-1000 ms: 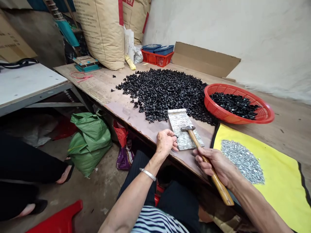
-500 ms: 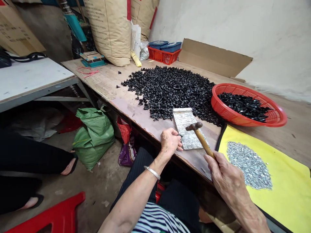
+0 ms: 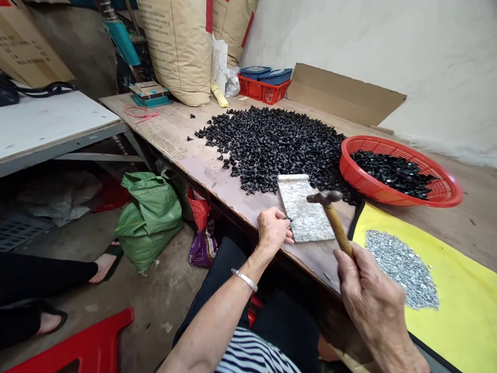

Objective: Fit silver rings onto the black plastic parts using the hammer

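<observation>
My left hand (image 3: pixel 274 228) is closed in a pinch at the left edge of a silvery metal plate (image 3: pixel 306 210). A small black plastic part (image 3: pixel 289 219) pokes out from its fingertips, mostly hidden. My right hand (image 3: pixel 370 290) grips the wooden handle of a hammer (image 3: pixel 337 223), whose head is raised over the plate's right side. Behind the plate spreads a large heap of black plastic parts (image 3: pixel 272 142). To the right, a pile of small shiny metal pieces (image 3: pixel 402 269) lies on a yellow cloth (image 3: pixel 462 295).
A red basket (image 3: pixel 438 186) with more black parts stands right of the heap. Farther back are a red crate (image 3: pixel 264 90) and large paper sacks (image 3: pixel 174 52). Green sack (image 3: pixel 151 223) and red stool (image 3: pixel 89 342) are on the floor at left, near another person's feet (image 3: pixel 104 264).
My right hand and the hammer have moved up and to the right, away from the left hand. My left hand keeps its pinch at the plate's edge. The other person's foot shifted slightly.
</observation>
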